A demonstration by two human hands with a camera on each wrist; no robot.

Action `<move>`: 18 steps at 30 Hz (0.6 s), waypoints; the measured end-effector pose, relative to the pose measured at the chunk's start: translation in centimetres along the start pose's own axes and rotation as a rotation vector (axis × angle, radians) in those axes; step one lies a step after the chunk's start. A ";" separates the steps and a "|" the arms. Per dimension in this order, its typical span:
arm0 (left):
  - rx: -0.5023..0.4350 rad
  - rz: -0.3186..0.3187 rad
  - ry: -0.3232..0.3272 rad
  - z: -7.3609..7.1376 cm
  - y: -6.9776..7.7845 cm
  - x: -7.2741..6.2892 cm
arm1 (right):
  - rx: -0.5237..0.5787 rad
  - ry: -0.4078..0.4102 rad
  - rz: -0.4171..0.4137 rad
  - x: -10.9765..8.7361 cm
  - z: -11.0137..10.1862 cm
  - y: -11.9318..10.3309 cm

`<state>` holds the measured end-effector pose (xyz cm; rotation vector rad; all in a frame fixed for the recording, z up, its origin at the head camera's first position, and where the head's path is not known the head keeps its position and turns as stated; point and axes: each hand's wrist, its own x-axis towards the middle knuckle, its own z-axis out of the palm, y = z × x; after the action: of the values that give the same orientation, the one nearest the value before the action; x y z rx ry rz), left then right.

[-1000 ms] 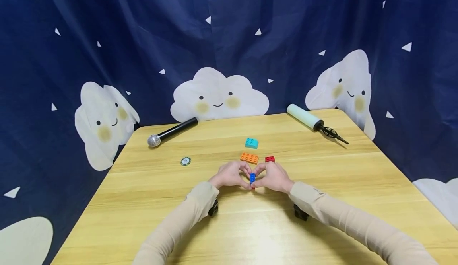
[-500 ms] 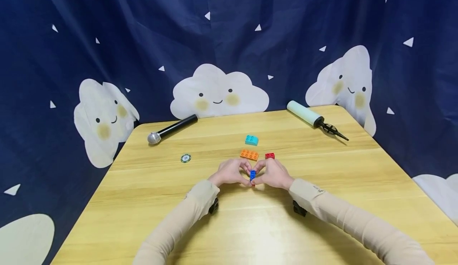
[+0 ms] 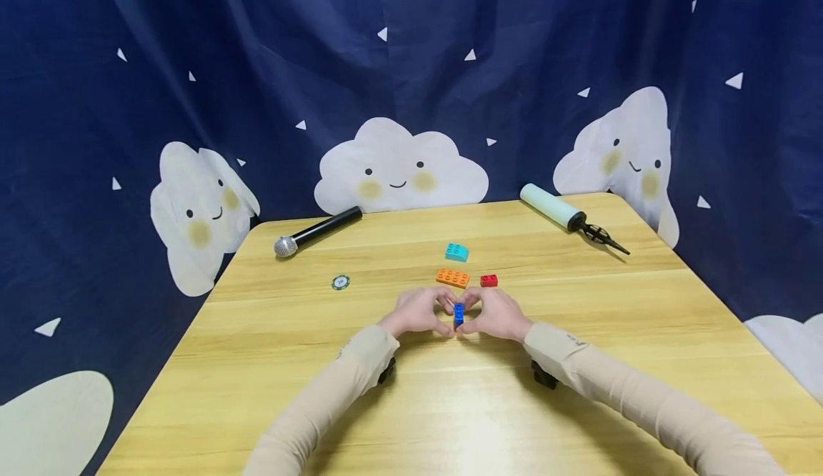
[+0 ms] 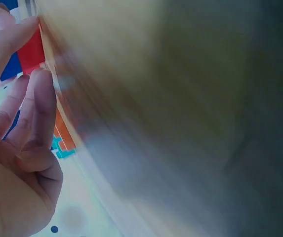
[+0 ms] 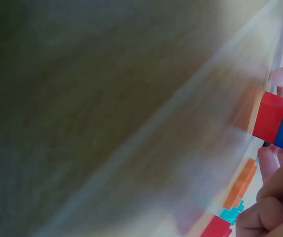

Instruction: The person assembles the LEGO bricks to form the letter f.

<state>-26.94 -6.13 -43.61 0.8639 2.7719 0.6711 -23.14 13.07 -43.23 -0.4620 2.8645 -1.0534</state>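
Observation:
A blue toy building brick [image 3: 459, 313] sits on a red building brick [image 5: 269, 118], seen joined to it in both wrist views; the head view hides the red one. My left hand [image 3: 421, 311] and right hand [image 3: 496, 315] pinch this pair from either side, thumbs at the near end and fingers at the far end. In the left wrist view the thumb and fingertips close around the red brick [image 4: 31, 52]. Just beyond the hands lie an orange brick [image 3: 453, 278], a second red brick [image 3: 489, 281] and a teal brick [image 3: 457, 251] with a curved side.
A microphone [image 3: 318, 231] lies at the back left of the wooden table [image 3: 257, 362], and a poker chip [image 3: 341, 282] is in front of it. At the back right is a pale green hand pump [image 3: 551, 206] with a black nozzle. A dark blue cloud-print curtain [image 3: 424, 47] hangs behind.
The head view has shifted slightly. Both hands keep their grip on the brick pair; its red lower part, which showed below the blue brick, is now hidden there. The second red brick shows more fully.

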 end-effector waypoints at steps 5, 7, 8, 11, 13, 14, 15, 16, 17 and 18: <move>-0.001 -0.013 0.001 -1.0 -0.8 0.2 | 0.115 -0.038 0.023 0.1 0.0 0.7; -0.017 -0.023 0.013 -1.6 -1.2 0.3 | 0.170 -0.042 0.032 0.2 0.1 0.9; -0.026 -0.031 0.019 -1.9 -1.4 0.4 | 0.191 -0.043 0.043 0.2 0.2 1.0; -0.037 -0.054 0.048 -2.7 -2.3 0.9 | 0.214 -0.040 0.053 0.3 0.4 1.2; -0.038 -0.067 0.069 -3.1 -2.8 1.4 | 0.218 -0.041 0.060 0.4 0.5 1.3; -0.036 -0.073 0.080 -3.3 -3.0 1.8 | 0.220 -0.043 0.063 0.4 0.6 1.2; -0.032 -0.077 0.091 -3.3 -3.3 2.1 | 0.219 -0.043 0.064 0.4 0.6 1.2; -0.031 -0.081 0.098 -3.4 -3.5 2.5 | 0.218 -0.043 0.067 0.5 0.7 1.2; -0.035 -0.089 0.106 -3.4 -3.7 2.9 | 0.220 -0.045 0.067 0.4 0.8 1.1; -0.035 -0.095 0.108 -3.4 -3.9 3.2 | 0.222 -0.049 0.071 0.4 0.9 1.0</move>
<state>-32.46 -8.38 -42.44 0.7033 2.8660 0.7683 -23.68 13.12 -44.56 -0.3626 2.6583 -1.3081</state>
